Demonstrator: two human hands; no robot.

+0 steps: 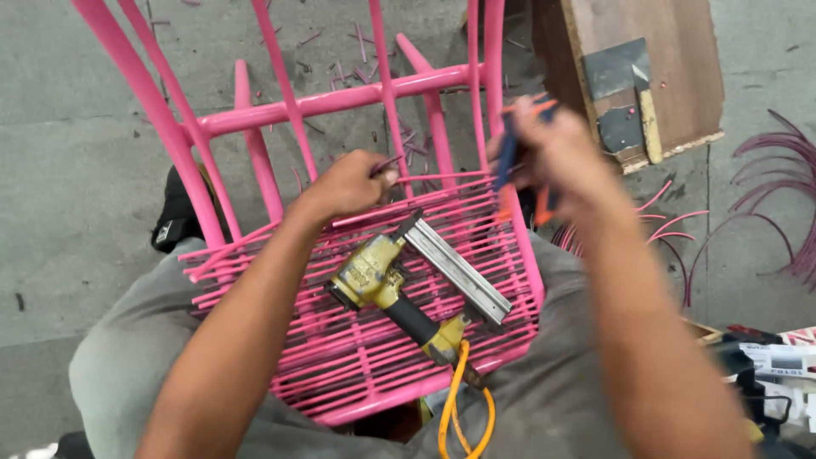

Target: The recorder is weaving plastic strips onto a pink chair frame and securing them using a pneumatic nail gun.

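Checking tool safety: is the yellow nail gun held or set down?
Set down: the nail gun lies flat on the pink chair seat, neither hand touching it.

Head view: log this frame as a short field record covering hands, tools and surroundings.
Left hand: pinches a pink strand at the woven seat
Right hand: grips blue-and-orange pliers, blurred
Chair: pink frame, resting across the person's lap
Staple gun: yellow, lying on the seat, orange hose attached
Floor: grey, with pink offcuts and loose strands
Board: wooden, upper right

bare forearms, grey trousers [127, 340], black shoe [177, 212]
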